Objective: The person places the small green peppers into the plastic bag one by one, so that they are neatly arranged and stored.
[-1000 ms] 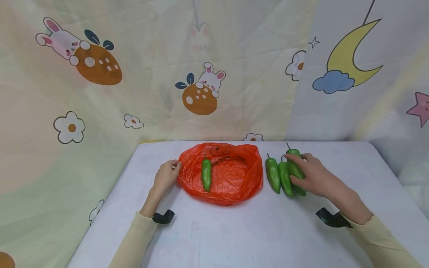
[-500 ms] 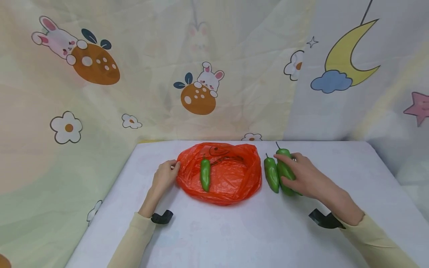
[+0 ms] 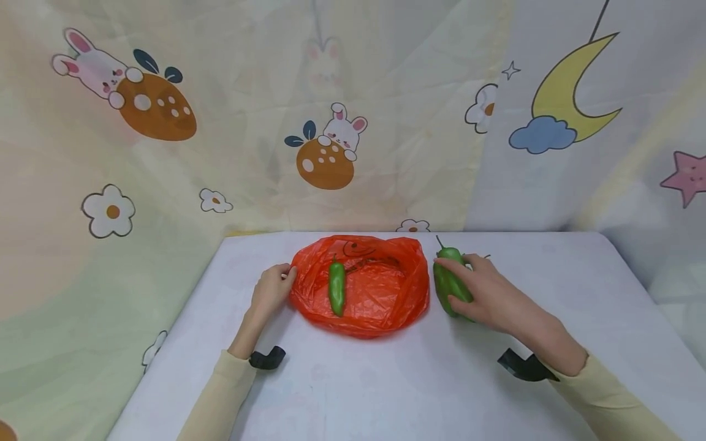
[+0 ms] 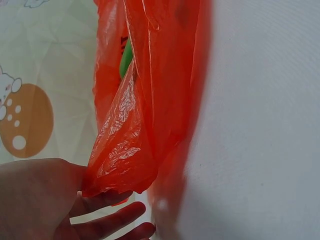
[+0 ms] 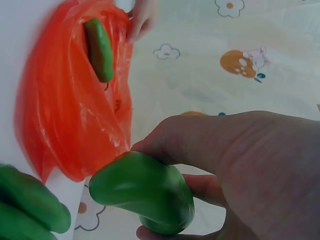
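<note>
An orange-red plastic bag (image 3: pixel 380 300) lies spread open on the table, with one green chili pepper (image 3: pixel 337 288) in it. My left hand (image 3: pixel 270 288) pinches the bag's left edge between thumb and index finger; the other fingers show loose below it in the left wrist view. To the right of the bag, my right hand (image 3: pixel 482 291) grips another green pepper (image 5: pixel 140 187), its stem pointing away. More green peppers (image 5: pixel 30 202) lie on the table beside the bag, mostly hidden under the held pepper and right hand in the head view.
The white table (image 3: pixel 380 392) reaches back to a fabric backdrop (image 3: pixel 231 92) printed with rabbits, flowers and a moon. Black straps (image 3: pixel 267 358) sit at both wrists.
My right hand has moved left toward the bag with the pepper in its grip, passing over the others. My left hand stays at the bag's edge.
</note>
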A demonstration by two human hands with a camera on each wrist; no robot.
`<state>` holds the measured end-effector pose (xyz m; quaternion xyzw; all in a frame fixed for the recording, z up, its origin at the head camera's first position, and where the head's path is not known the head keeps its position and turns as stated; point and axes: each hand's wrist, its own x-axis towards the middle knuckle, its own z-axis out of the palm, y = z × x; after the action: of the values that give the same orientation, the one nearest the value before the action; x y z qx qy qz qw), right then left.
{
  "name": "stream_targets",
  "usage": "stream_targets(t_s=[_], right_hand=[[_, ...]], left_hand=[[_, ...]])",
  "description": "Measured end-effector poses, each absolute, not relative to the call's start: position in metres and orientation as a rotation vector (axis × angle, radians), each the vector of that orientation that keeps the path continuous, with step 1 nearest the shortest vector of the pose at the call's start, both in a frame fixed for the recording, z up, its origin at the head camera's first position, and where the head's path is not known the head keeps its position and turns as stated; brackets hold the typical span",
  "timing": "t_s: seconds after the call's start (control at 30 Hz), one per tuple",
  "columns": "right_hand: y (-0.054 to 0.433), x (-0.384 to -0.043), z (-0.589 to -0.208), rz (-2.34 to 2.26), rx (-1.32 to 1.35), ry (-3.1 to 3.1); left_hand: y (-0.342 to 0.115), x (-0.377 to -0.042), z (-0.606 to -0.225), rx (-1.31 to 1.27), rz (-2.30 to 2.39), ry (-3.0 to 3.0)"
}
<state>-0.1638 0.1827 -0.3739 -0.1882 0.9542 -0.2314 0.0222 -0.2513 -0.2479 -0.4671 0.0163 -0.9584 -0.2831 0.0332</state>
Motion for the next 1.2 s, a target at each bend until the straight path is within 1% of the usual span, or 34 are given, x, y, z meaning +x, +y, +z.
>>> stream_targets(t_s=[0.43, 0.93, 1.2], right_hand=[[0.156, -0.161, -0.362, -0.69, -0.675, 2.976], [0.124, -0.172, -0.36, -0.723, -0.763, 2.915], [0.106, -0.182, -0.364, -0.711, -0.755, 2.874]], left_hand=[[-0.248, -0.25, -0.469, 0.091, -0.901, -2.954], [-0.25, -0.251, -0.465, 0.083, -0.902, -2.95], [-0.251, -0.25, -0.464, 0.089, -0.898, -2.945]])
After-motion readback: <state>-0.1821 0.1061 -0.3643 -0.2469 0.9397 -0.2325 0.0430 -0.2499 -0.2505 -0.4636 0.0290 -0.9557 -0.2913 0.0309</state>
